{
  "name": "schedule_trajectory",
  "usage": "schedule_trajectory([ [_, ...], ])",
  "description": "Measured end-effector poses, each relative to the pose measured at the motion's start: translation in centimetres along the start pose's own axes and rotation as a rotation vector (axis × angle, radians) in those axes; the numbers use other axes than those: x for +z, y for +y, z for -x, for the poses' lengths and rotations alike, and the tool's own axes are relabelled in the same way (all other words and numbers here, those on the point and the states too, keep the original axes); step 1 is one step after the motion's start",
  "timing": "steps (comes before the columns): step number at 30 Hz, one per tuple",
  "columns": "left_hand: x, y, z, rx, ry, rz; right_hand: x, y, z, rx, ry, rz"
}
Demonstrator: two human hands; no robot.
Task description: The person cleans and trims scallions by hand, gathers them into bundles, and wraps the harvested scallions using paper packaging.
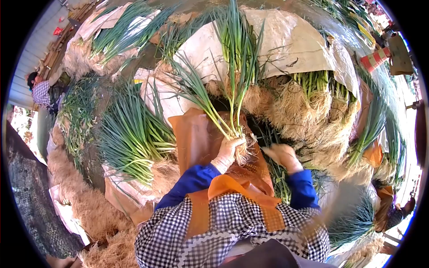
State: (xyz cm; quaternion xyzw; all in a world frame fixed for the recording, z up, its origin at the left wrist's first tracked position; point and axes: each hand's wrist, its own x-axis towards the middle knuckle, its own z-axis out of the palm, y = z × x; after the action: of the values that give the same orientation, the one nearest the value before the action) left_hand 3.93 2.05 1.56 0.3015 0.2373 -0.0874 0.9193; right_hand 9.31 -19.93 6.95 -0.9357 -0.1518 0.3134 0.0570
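My left hand (pixel 228 154) is wrapped round the root end of a few green onions (pixel 232 111), whose leaves point up and away from me. Pale stringy roots hang below that hand, over an orange-brown apron (pixel 196 136) on my lap. To the right, my right hand (pixel 282 156) is slightly blurred, apart from the held onions and above loose dark green leaves (pixel 277 181); its fingers are too smeared to tell how they are set. A bundle of green onions (pixel 134 138) lies to the left, roots toward me.
A large rooty pile of onions (pixel 308 107) sits ahead right, partly under a pale sheet (pixel 286 40). More roots (pixel 89 205) are heaped at left. One person (pixel 42 94) is at far left, another (pixel 395 212) at far right.
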Motion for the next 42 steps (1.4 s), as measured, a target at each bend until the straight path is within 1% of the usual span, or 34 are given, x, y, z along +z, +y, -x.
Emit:
schedule_trajectory([
  [1,0.4,-0.2,0.5,0.012,-0.002,-0.009,-2.7,-3.7,0.4,-0.076,0.102,-0.398],
  [2,0.6,-0.1,0.6,0.034,-0.008,-0.022,-1.8,-5.3,-0.3,-0.255,0.28,-0.743],
  [3,0.7,-0.3,0.5,0.033,-0.018,-0.03,-1.0,-6.7,-2.6,-0.302,0.419,-0.632],
  [4,0.6,-0.6,0.5,0.041,-0.016,-0.035,-2.2,-8.7,-2.9,-0.333,0.455,-0.494],
  [6,0.4,-0.7,0.3,0.15,0.009,-0.035,-1.0,-9.3,-5.2,-0.46,0.396,-0.48],
  [7,0.2,-0.6,0.3,0.1,0.066,0.031,-0.5,-9.3,-5.7,-0.52,0.499,-0.165],
  [8,-0.6,-0.7,0.0,0.102,0.071,0.031,-0.4,-9.0,-4.9,-0.642,0.521,-0.166],
  [10,-2.6,-1.2,-1.1,0.165,0.02,-0.004,-1.4,-8.3,-1.8,-0.657,0.281,-0.273],
  [12,-1.5,0.3,-0.4,0.137,0.013,0.032,0.2,-4.7,0.6,-0.699,0.127,-0.299],
  [13,-1.1,0.7,0.0,0.12,0.026,0.001,1.4,-2.5,1.4,-0.636,0.209,-0.501],
  [14,-0.8,0.7,0.1,0.101,0.035,-0.031,2.4,0.6,1.0,-0.391,0.063,-0.517],
  [15,-0.7,0.2,0.0,0.108,0.047,-0.12,0.2,0.0,1.0,-0.228,0.035,-0.154],
  [16,-0.5,-0.5,0.1,0.098,0.037,-0.12,-1.9,-0.8,0.5,-0.058,0.008,0.204],
  [18,0.4,-1.1,0.1,0.199,0.084,-0.282,-3.0,-4.2,-0.8,-0.076,0.349,-0.255],
  [19,0.3,-1.3,0.3,0.249,0.017,-0.35,-2.8,-6.0,-1.7,-0.083,0.342,-0.466],
  [20,1.1,-0.7,1.0,0.215,-0.023,-0.372,-2.5,-7.5,-3.0,-0.095,0.343,-0.68],
  [22,2.1,-0.6,1.5,0.242,-0.023,-0.285,-0.5,-8.7,-6.5,-0.184,0.275,-1.266],
  [23,1.7,-0.5,1.1,0.253,-0.027,-0.29,-1.1,-9.9,-6.4,-0.201,0.187,-1.55],
  [24,1.0,-0.3,0.7,0.126,-0.054,-0.111,-1.3,-9.9,-6.4,-0.221,0.206,-1.514],
  [25,0.3,-0.5,0.7,-0.011,-0.075,0.071,-1.5,-9.4,-6.3,-0.291,0.118,-1.576],
  [26,0.6,-0.4,1.2,-0.017,-0.067,0.077,-1.5,-8.5,-5.9,-0.351,0.027,-1.637],
  [28,1.6,0.1,1.7,-0.136,-0.058,0.004,-0.7,-7.5,-6.9,-0.388,0.027,-1.568],
  [29,0.7,-1.0,0.9,-0.093,-0.004,-0.06,-0.2,-7.1,-7.5,-0.327,0.291,-1.129],
  [30,-0.2,-1.7,0.3,-0.099,-0.003,-0.06,0.2,-7.0,-7.5,-0.251,0.52,-0.678],
  [31,-1.0,-2.5,-0.2,-0.006,0.017,-0.154,0.7,-6.9,-7.3,-0.169,0.581,-0.516],
  [32,-0.8,-2.4,-0.5,0.093,0.03,-0.248,0.4,-7.0,-6.8,-0.162,0.584,-0.514],
  [33,-0.6,-2.5,-0.6,0.02,0.061,-0.171,0.1,-7.0,-6.0,-0.24,0.609,-0.295],
  [34,-0.6,-2.4,-0.7,0.021,0.063,-0.169,0.3,-7.1,-5.4,-0.321,0.623,-0.079],
  [35,-1.0,-2.5,-1.0,0.058,0.077,-0.058,1.6,-6.6,-5.0,-0.708,0.76,-0.432],
  [36,-1.4,-2.6,-1.2,0.094,0.089,0.053,0.8,-7.2,-2.2,-0.817,0.746,-0.122],
  [37,-1.8,-2.1,-1.6,0.026,0.059,0.052,-0.1,-7.8,0.7,-0.944,0.75,0.164],
  [38,-1.3,-0.6,-1.0,-0.103,0.049,0.107,0.6,-6.2,2.2,-1.073,0.488,-0.082],
  [40,-0.8,0.5,-0.8,-0.095,0.046,0.097,3.8,-0.8,1.6,-0.647,0.017,-0.727],
  [42,-0.6,0.6,-0.3,-0.145,-0.006,0.121,1.8,3.3,-0.3,-0.604,-0.055,0.433],
])
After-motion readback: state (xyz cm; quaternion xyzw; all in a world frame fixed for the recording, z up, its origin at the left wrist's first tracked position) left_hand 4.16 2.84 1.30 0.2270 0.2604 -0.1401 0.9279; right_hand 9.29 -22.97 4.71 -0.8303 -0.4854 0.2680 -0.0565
